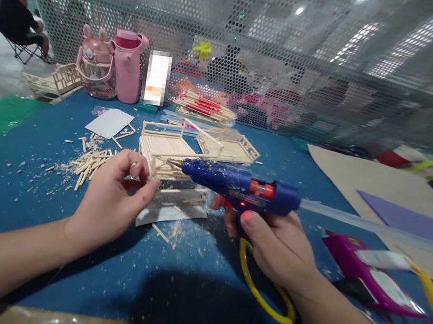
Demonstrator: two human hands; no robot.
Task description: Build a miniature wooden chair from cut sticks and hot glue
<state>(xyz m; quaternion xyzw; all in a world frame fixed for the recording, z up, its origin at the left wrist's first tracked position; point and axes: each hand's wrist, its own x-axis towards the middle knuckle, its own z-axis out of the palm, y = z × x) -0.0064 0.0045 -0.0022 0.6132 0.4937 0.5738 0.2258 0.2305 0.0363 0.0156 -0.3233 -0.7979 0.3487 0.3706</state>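
Observation:
My right hand [279, 244] grips a blue hot glue gun [222, 181] by its handle; a red light glows on its side and a clear glue stick [344, 219] sticks out of the back. Its metal nozzle points left, at the near corner of a small model made of thin wooden sticks [168, 147]. Beside that corner, my left hand [121, 186] has its fingers curled and its thumb close to the index finger. Whatever they pinch is too small or hidden to name. A printed paper sheet [178, 210] lies under the model's front.
Behind stands a second stick model [229, 145]. Cut sticks [90, 164] and crumbs litter the left. Two pink bottles [127, 70], a lit phone [157, 77] and packed sticks [203, 106] line the mesh wall. A purple-and-white tool [376, 279] and cardboard [342, 173] lie right. A person sits far left.

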